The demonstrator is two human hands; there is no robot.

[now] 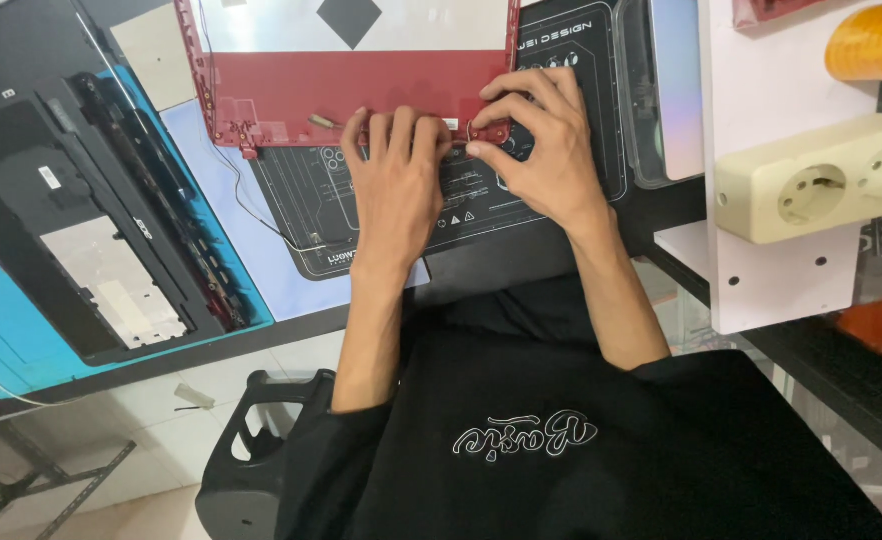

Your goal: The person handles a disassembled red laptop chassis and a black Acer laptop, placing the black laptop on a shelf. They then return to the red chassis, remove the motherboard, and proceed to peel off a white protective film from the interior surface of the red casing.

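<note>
At the far left, a black laptop base (91, 240) lies tilted on a blue mat (1, 330), its inner frame and a pale grey plate facing up. Just right of it, a thin wire (251, 205) trails from the lower left corner of a red laptop lid (351, 85), which lies flat on the desk with a white panel and a black diamond shape showing on its upper part. The lid's near edge rests over a black work mat (311, 200) printed with white line drawings. The left hand (396, 175) lies palm down on that mat, its 4 fingers stretched forward and pressing on the red lid's lower edge near the middle, flat and not wrapped around anything. Just beside it, the right hand (546, 150) is curled, with thumb and forefinger pinched at a small metal hinge (486, 130) on the lid's lower right corner; whether anything is held between the fingertips cannot be told. Both forearms run back to a black shirt. Below the desk edge stands a black plastic stool (251, 450). Further right, a white shelf panel (771, 270) carries a cream double power socket (821, 180), and an orange roll (881, 40) sits at the top right corner.
</note>
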